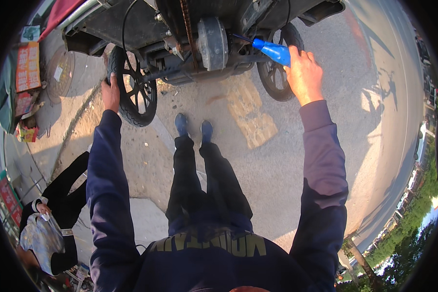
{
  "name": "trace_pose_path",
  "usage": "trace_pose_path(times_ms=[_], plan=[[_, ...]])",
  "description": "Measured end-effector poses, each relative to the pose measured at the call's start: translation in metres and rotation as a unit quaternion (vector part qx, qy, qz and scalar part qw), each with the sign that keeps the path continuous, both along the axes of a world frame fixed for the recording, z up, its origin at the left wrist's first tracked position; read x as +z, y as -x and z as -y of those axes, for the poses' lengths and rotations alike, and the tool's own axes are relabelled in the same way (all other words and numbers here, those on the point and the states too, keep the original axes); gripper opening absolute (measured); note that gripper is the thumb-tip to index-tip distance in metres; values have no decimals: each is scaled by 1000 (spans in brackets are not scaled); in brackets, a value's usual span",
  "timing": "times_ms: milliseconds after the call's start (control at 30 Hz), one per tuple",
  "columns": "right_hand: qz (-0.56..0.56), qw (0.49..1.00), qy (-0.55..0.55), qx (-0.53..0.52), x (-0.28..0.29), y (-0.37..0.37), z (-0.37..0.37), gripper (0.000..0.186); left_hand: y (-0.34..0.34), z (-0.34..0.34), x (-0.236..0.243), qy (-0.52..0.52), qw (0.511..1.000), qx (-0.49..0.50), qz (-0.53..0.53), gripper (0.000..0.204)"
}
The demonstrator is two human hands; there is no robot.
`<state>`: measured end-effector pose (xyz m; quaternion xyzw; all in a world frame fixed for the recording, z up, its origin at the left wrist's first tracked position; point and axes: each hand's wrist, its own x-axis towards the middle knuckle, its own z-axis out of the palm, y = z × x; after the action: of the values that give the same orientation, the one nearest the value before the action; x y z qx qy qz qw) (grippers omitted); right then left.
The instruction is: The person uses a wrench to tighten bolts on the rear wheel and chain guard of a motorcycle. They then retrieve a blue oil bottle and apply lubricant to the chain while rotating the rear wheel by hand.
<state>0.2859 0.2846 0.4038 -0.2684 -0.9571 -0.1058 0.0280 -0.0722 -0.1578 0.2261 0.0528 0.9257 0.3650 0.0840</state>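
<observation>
The underside of a tipped-up vehicle is in front of me, with a black wheel at each side and a grey rounded drum-like housing [212, 44] on the axle between them. My left hand [111, 93] grips the outer side of the left wheel's tyre [143, 116]; some of its fingers are hidden. In my right hand [305, 77] is a blue squeeze bottle [273, 51], its fingers wrapped round the base. The bottle lies nearly level, and its thin dark nozzle points left at the axle parts beside the housing. Behind the bottle stands the right wheel [276, 87].
A rusty chain [189, 34] and dark cables hang near the housing. My feet stand on paving below the axle. To the left are a round manhole cover [61, 73] and an orange sign [27, 67]. Another person [58, 219] is at the lower left. A road curves along the right.
</observation>
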Motion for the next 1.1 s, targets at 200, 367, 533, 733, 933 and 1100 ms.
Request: trace_pose_path(times_ms=[200,367,533,733,933,1100], plan=[[-16,1000,16,2,-4,-3,4,46,32,-10,-11,52,997,-11,-61,86],[-8,1000,15,-6,-8,-6,2,60,64,-11,-17,78,996,-42,-20,88],[-18,1000,8,16,-5,1,4,46,78,-3,-21,192,980,-48,-15,86],[7,1000,7,-6,-3,-10,-1,53,-120,34,-66,67,988,51,-126,71],[21,1000,-5,3,-5,-7,3,57,-259,224,-164,423,776,-295,362,62],[21,1000,-12,-2,-11,-5,0,55,-223,209,-150,325,903,-97,265,56]])
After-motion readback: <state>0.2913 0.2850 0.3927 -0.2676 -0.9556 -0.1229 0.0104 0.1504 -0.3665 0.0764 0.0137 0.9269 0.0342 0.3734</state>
